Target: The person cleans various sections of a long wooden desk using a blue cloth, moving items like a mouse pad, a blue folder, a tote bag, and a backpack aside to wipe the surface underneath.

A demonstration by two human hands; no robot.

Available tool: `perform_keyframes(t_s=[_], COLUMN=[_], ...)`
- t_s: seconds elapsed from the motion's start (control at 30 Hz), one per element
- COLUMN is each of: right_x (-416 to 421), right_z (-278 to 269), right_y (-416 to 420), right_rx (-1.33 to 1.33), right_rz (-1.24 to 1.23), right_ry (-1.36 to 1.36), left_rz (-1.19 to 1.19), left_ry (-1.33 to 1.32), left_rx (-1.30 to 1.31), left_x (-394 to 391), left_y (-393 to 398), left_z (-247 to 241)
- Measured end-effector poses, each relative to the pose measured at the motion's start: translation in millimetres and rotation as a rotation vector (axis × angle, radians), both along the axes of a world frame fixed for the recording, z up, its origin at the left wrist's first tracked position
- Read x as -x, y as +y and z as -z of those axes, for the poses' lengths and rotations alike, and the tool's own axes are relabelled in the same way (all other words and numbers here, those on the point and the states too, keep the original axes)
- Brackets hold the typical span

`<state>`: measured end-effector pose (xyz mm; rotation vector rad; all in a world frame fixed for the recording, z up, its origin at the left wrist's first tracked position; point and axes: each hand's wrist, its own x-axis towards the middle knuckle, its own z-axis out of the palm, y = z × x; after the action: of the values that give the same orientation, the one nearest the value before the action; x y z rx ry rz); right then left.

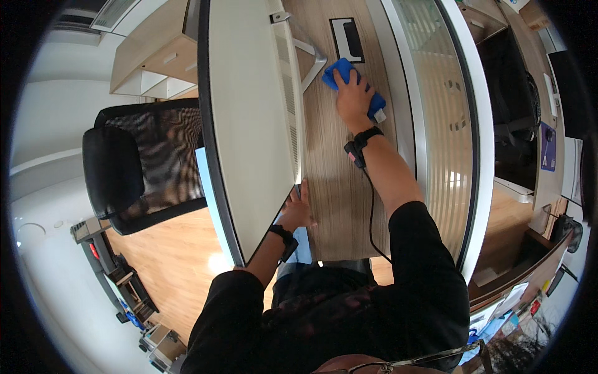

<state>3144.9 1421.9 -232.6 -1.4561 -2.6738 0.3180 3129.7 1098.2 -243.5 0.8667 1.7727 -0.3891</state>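
My right hand (353, 100) presses on a folded blue cloth (343, 70) with a small white tag, which lies on the wood-grain desk (345, 201). The cloth is close to the black-and-white cable cutout (347, 40) in the desktop. My left hand (299, 210) rests on the desk by the near lower corner of a large cream-backed monitor (252, 103), its fingers apart and partly hidden by that monitor. A V-shaped metal stand leg (313, 65) props the monitor at its far end. Between the left hand and the desk's near edge shows a light blue surface (300, 245).
A white-framed glass partition (434, 117) runs along the desk's right side. Left of the monitor stands a black mesh office chair (154, 163). A black cable (372, 210) hangs from the device on my right wrist. Farther left is a wooden cabinet (161, 56).
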Motion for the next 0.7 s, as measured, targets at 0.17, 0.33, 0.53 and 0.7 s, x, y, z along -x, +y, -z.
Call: perform_keyframes(t_s=[0.17, 0.33, 0.53, 0.7], right_x=[-6, -23, -82, -158], right_z=[18, 11, -3, 0], right_y=[-42, -122, -199, -264], right_rx=[-0.091, -0.018, 0.052, -0.042], right_rz=[-0.193, -0.381, -0.333, -0.263], right_ry=[-0.012, 0.047, 0.044, 0.062], left_rz=[0.121, 0.106, 0.111, 0.061], left_ry=[0.065, 0.033, 0.085, 0.078], left_rx=[-0.028, -0.099, -0.079, -0.418], left_x=[1, 3, -4, 3], left_y=[0, 3, 12, -16], left_z=[-1, -9, -27, -25])
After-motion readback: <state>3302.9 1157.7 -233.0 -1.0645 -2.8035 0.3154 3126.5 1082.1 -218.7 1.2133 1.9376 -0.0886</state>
